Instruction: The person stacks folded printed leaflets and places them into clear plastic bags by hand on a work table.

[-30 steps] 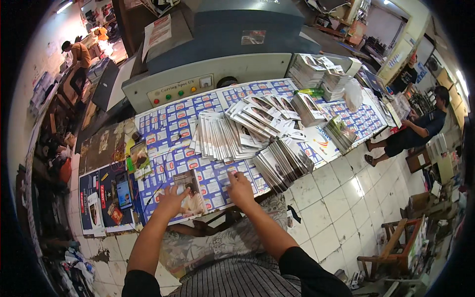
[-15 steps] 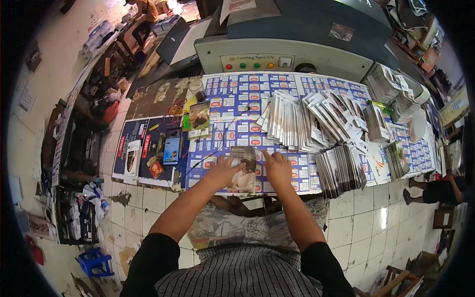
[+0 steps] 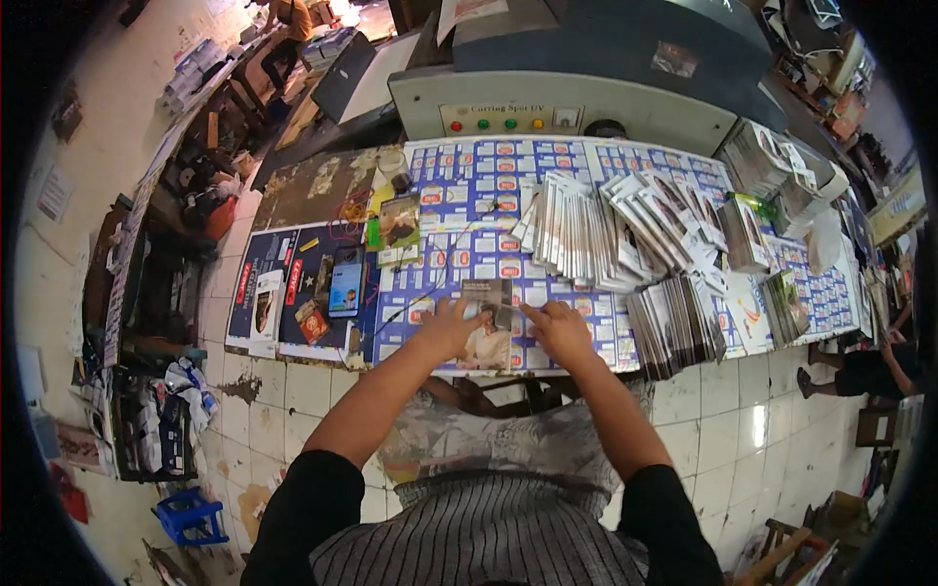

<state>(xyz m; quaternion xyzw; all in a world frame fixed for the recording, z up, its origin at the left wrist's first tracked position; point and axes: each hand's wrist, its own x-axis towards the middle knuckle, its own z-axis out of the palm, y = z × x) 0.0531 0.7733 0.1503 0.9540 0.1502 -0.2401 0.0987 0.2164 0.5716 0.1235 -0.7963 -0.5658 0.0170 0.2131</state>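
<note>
In front of you, across the far side, stands the big grey machine [image 3: 635, 105], its row of coloured buttons facing you. Your surface [image 3: 469, 244] runs along its foot, covered in blue-and-white printed sheets. On it, ahead and to your right, a wide fan of folded leaflets [image 3: 576, 234] lies overlapped, and nearer the front edge a dark-edged row of leaflets [image 3: 674, 327] leans together, to the right of both your hands.

Your left grip [image 3: 447, 330] is spread, palm down, with its thumb side over the picture booklet [image 3: 495, 337]. Your right grip [image 3: 560, 332] has its forefinger held out toward the booklet and the other fingers bent; whether they pinch anything, you cannot tell from this view.

The booklet lies flat near the front edge, between your two hands: to the right of the left one, to the left of the right one. Its long axis runs away from your body, roughly square to that edge. The left hand is the nearer, overlapping its left side; the right forefinger ends just beside its right side, contact unclear.

Smaller again, the phone [image 3: 346, 283] lies screen up, well to your left.
</note>
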